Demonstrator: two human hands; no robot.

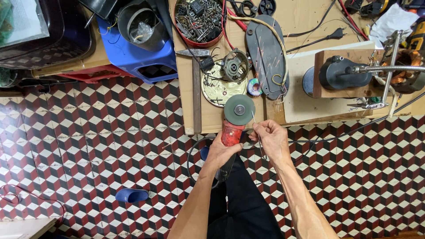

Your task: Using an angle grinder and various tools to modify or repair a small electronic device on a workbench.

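Observation:
My left hand (222, 152) grips the red body of an angle grinder (232, 132), whose grey-green disc (239, 109) faces up over the edge of a cardboard sheet. My right hand (270, 138) pinches a thin metal wire (254, 120) and holds its tip against the right rim of the disc. The grinder's black cord loops down by my left wrist. My dark trousers show below, between both forearms.
On the cardboard (305, 15) lie a hammer (196, 79), a round tin lid with a small motor part (235, 65), a red bowl of screws (198, 20), a dark oval plate (267, 55) and a wooden block with a motor (343, 73). A blue stool (137, 53) stands left. Blue slippers (131, 195) rest on the patterned tile floor.

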